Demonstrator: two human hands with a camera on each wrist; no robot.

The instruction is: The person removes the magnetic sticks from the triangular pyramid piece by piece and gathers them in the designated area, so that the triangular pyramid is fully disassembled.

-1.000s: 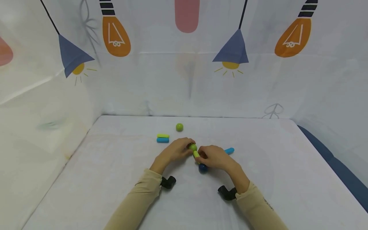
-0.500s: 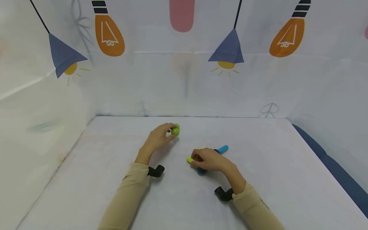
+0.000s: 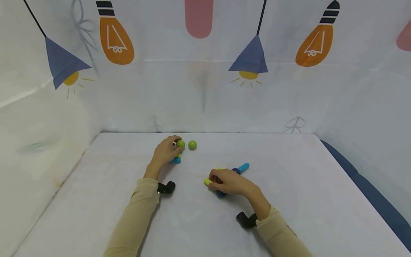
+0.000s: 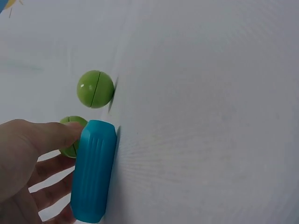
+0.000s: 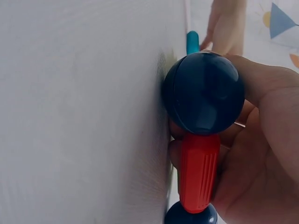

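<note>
At the back left, my left hand (image 3: 163, 151) holds a green ball (image 3: 181, 144) between thumb and fingers. Just right of it lies a second green ball (image 3: 192, 145). A blue rod (image 4: 95, 172) sits close in front of the held ball, with a yellow-green rod (image 3: 178, 155) beside it, partly covered by the hand. Nearer the middle, my right hand (image 3: 232, 181) pinches a yellow-green rod (image 3: 207, 182). Dark blue balls (image 5: 203, 93) and a red rod (image 5: 200, 172) joined between them show by that palm. Fingers hide part of this assembly.
A light blue rod (image 3: 244, 167) sticks out beyond the right hand from a dark blue ball (image 3: 236, 171). White table (image 3: 192, 228) extends around both hands, with a printed curtain (image 3: 154, 92) behind its far edge.
My left hand has carried the green ball from the yellow-green rod's end to the back left, past the other green ball. My right hand stays near the middle, keeping its pinch.
</note>
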